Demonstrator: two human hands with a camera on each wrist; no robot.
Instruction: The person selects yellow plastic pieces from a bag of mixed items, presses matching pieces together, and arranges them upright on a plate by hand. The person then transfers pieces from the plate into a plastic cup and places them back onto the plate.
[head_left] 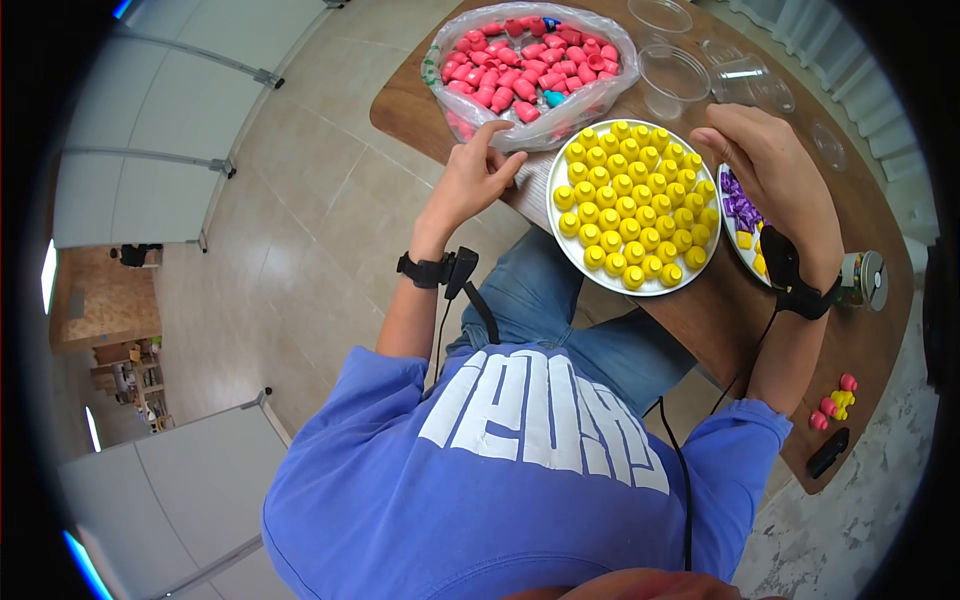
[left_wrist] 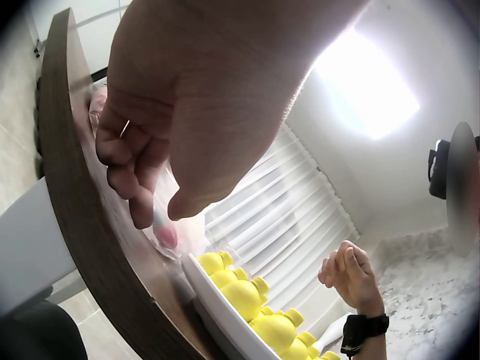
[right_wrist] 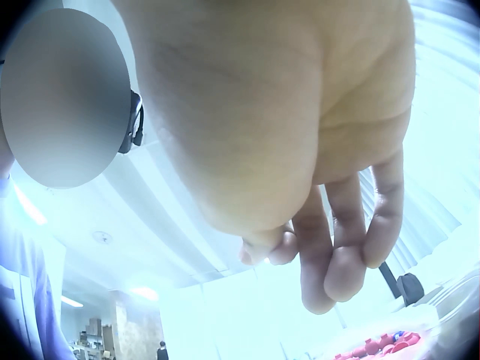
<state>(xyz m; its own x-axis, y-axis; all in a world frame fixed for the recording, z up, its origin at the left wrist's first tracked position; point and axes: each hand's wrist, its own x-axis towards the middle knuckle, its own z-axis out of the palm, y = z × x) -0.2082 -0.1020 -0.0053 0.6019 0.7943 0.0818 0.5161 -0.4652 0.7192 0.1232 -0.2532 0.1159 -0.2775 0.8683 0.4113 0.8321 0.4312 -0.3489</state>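
My left hand [head_left: 472, 178] is beside the near edge of a clear plastic bag [head_left: 606, 103], fingers loosely bent and thumb apart, with nothing visible in it. Inside the bag lie many pink bottle-shaped pieces [head_left: 525, 88] and a few blue or teal ones. A round white plate [head_left: 556, 228] carries rows of upright yellow bottle-shaped pieces [head_left: 628, 205]. Raised over the plate's right side, my right hand [head_left: 775, 165] has loosely bent fingers and its thumb close to the index finger; nothing shows between them. In the right wrist view its fingers [right_wrist: 347, 270] hang downward.
Partly under the right arm, a second white plate [head_left: 735, 235] holds purple wrapped pieces [head_left: 738, 203] and yellow ones. Clear plastic tubs [head_left: 672, 75] stand at the back. To the right are a lidded jar [head_left: 862, 280], loose pink and yellow pieces [head_left: 842, 400] and a black object [head_left: 828, 453].
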